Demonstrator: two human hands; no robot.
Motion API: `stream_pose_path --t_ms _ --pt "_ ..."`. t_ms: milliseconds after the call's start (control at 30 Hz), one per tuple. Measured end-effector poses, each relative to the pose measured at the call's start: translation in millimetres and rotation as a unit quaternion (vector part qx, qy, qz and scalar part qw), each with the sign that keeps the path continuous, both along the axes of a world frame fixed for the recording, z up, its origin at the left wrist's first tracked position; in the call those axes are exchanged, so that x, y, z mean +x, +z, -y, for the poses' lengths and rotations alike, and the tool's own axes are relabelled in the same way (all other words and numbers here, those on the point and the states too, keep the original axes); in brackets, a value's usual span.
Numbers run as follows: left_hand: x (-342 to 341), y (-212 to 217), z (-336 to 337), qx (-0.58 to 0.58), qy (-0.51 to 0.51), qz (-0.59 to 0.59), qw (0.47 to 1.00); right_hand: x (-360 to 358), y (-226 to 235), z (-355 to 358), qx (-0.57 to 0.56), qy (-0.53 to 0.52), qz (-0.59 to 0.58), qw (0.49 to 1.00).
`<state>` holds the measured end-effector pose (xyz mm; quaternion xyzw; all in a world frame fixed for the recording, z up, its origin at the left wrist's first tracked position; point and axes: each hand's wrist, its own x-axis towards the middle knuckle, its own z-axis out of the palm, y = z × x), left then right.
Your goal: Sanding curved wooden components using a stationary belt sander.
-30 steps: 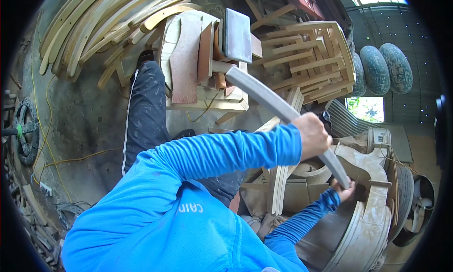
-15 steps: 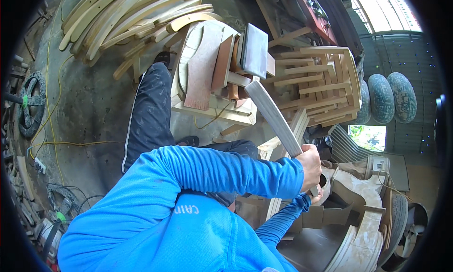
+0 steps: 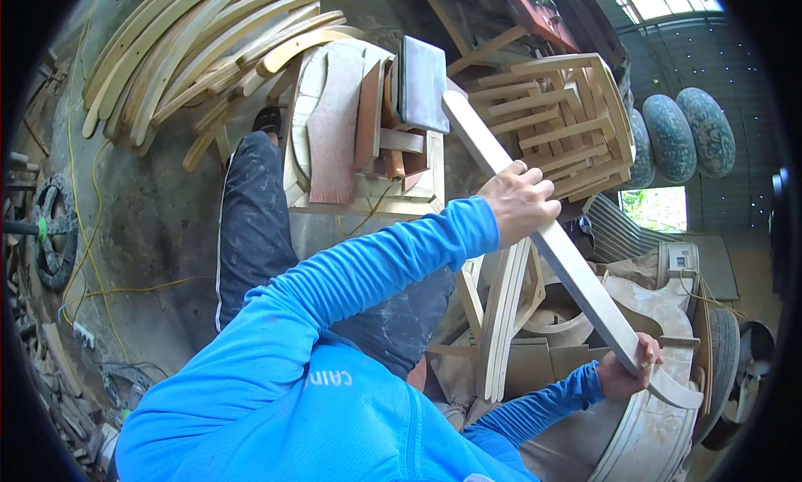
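A long pale wooden slat (image 3: 576, 269) with a curved lower end runs slantwise across the right of the head view. My left hand (image 3: 520, 200) is closed over its upper part, fingers wrapped across the top. Near the curved end, my right hand (image 3: 632, 367) grips the same slat. The slat's upper end lies beside a flat grey plate (image 3: 423, 85), part of a machine with a brown handle (image 3: 393, 164), fixed on a wooden stand (image 3: 337, 169). I cannot tell whether the slat touches the plate.
Many curved wooden pieces (image 3: 180, 52) are piled at the upper left. Slatted wooden frames (image 3: 576, 123) stand at the upper right, and carved wooden parts (image 3: 639, 432) lie at the lower right. A yellow cord (image 3: 142, 291) crosses the floor on the left.
My hands have moved apart along the slat: the left up toward its upper part, the right down and rightward. More of the slat's lower length and its curved end now shows.
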<state>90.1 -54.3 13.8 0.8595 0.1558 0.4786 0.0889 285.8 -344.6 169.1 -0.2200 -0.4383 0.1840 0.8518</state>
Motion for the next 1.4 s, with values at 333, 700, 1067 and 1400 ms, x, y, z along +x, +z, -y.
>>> stream_pose_path --t_ms 333,700,1067,1400 --pt "-148.0 -52.9 -70.3 -0.086 -0.127 -0.176 0.972 63.7 -42.0 69.8 0.036 0.088 -0.131 0.987" --pt "-198.0 -63.3 49.6 -0.41 -0.178 -0.187 0.875 -53.1 -178.8 -59.6 -0.187 0.015 -0.344 0.92" --pt "-143.0 -64.8 76.8 -0.401 -0.278 -0.237 0.84 57.1 -280.0 110.2 -0.652 -0.324 0.102 0.678" --pt "-115.9 -103.0 92.8 -0.45 -0.292 -0.296 0.791 92.0 -288.6 204.0 -0.749 -0.356 0.344 0.441"
